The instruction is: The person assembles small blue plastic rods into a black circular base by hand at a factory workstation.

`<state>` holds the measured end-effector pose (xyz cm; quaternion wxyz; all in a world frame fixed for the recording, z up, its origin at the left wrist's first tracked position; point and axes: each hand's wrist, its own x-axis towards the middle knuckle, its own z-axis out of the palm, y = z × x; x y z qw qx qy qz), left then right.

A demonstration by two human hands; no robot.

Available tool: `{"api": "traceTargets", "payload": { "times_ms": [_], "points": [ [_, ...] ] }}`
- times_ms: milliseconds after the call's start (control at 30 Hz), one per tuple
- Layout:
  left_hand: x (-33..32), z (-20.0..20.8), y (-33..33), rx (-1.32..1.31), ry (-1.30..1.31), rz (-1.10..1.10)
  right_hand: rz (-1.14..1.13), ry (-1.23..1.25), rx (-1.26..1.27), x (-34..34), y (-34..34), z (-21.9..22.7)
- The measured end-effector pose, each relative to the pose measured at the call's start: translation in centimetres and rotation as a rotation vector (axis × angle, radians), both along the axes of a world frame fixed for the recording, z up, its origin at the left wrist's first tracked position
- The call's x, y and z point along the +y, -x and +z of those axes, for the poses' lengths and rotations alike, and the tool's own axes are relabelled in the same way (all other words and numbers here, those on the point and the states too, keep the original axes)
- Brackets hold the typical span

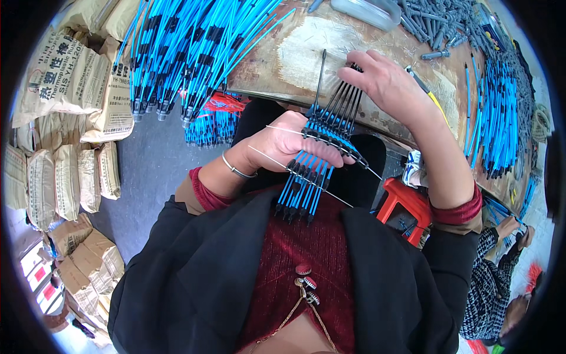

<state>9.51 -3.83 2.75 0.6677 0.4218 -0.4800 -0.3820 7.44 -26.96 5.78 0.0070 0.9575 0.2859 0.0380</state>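
Note:
My left hand is wrapped round a fanned bundle of thin blue rods with black joints, held in front of my chest. Thin metal wires run crosswise through the rows of black joints and stick out on both sides. Slim black ends of the bundle reach up toward the table edge, and one black rod stands apart to their left. Over the tops of these ends my right hand is closed, fingers bent and pressed together. Its palm side is hidden, so what the fingertips pinch cannot be made out.
Blue rods overhang the worn wooden table at left; more lie at right. Grey plastic parts and a clear box are at the back. A red stool, paper sacks and another person are nearby.

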Motion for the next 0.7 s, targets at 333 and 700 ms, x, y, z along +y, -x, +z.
{"api": "traceTargets", "payload": {
  "times_ms": [333,700],
  "points": [
    [-0.1,0.7,-0.1,0.150,-0.056,-0.045,-0.001,0.026,-0.009,0.0,-0.4,-0.5],
    [0.5,0.1,1.4,0.067,-0.036,-0.007,-0.087,0.167,0.028,2.2,0.6,0.1]
  ]
}}
